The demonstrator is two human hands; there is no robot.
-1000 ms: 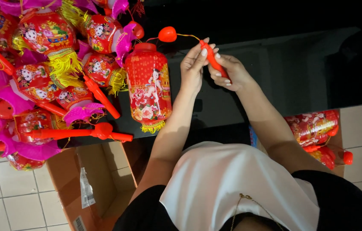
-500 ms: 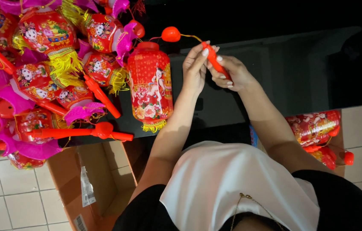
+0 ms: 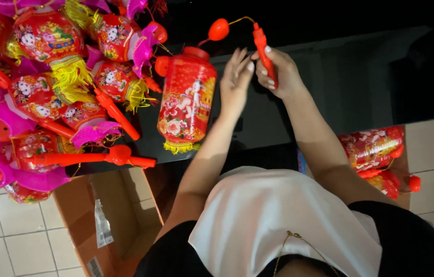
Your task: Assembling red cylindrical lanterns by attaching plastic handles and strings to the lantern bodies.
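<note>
Cardboard box (image 3: 119, 220) gapes on tiled floor (image 3: 1, 241) below the dark table's (image 3: 340, 87) near edge, right hand (image 3: 278, 72) gripping the lantern's (image 3: 186, 97) red stick (image 3: 264, 48), left hand (image 3: 235, 79) open-fingered beside it.

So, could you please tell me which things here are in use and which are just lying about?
In use: right hand gripping the red handle; hanging lantern; left hand beside it.
Lying about: lantern pile; cardboard box; packed lanterns.

Lantern (image 3: 186, 100) left of both hands, lantern heap (image 3: 53, 87) farther left
</note>
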